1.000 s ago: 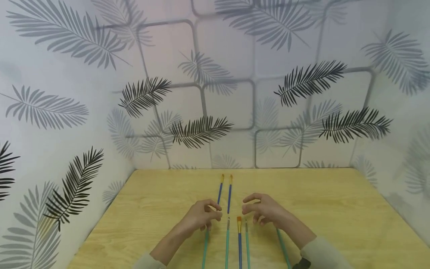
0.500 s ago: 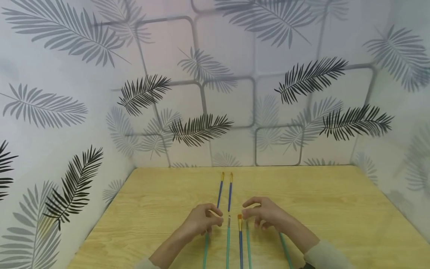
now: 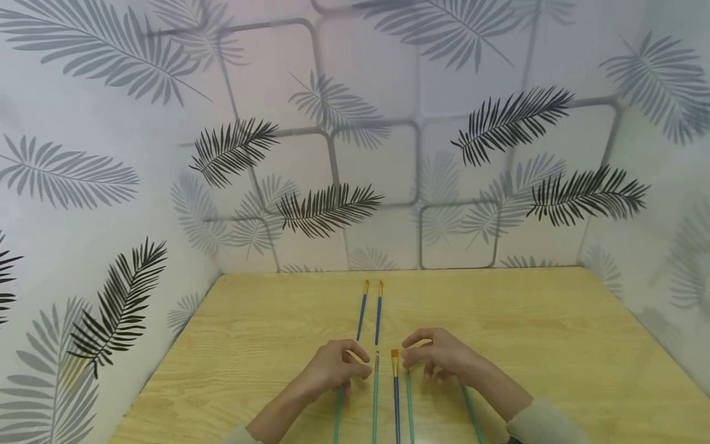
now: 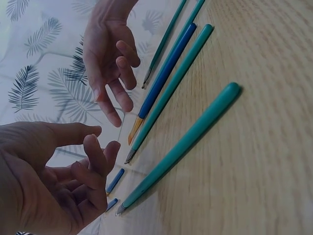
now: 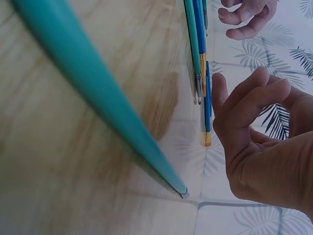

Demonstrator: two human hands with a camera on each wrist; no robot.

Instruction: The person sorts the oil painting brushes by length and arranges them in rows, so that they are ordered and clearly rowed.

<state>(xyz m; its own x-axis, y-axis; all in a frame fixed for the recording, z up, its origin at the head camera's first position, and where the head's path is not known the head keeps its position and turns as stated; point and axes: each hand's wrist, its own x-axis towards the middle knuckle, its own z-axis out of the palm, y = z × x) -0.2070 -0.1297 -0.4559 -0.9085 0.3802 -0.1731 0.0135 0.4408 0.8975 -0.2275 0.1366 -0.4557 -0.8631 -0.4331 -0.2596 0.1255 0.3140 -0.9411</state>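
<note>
My left hand (image 3: 333, 367) hovers over the table, fingers loosely bent and holding nothing. Beneath it lies a teal paintbrush (image 3: 338, 419). My right hand (image 3: 440, 357), likewise empty with relaxed fingers, faces it across a narrow gap. Between the hands run a teal paintbrush (image 3: 375, 401), a flat blue paintbrush (image 3: 396, 404) with orange bristles and another teal paintbrush (image 3: 410, 407), whose tip my right fingers hide in the head view. One more teal paintbrush (image 3: 471, 413) lies under the right forearm. Farther back are two blue paintbrushes (image 3: 362, 316) (image 3: 378, 320).
The brushes lie on a light wooden table (image 3: 249, 320). Its far edge meets a pale wall (image 3: 377, 166) patterned with grey and black leaves, and a similar wall (image 3: 66, 246) rises at the left.
Both hands have sunk slightly in the head view while the camera has tilted a little. The right fingertips now cover the right teal brush's tip there. No brush has been picked up.
</note>
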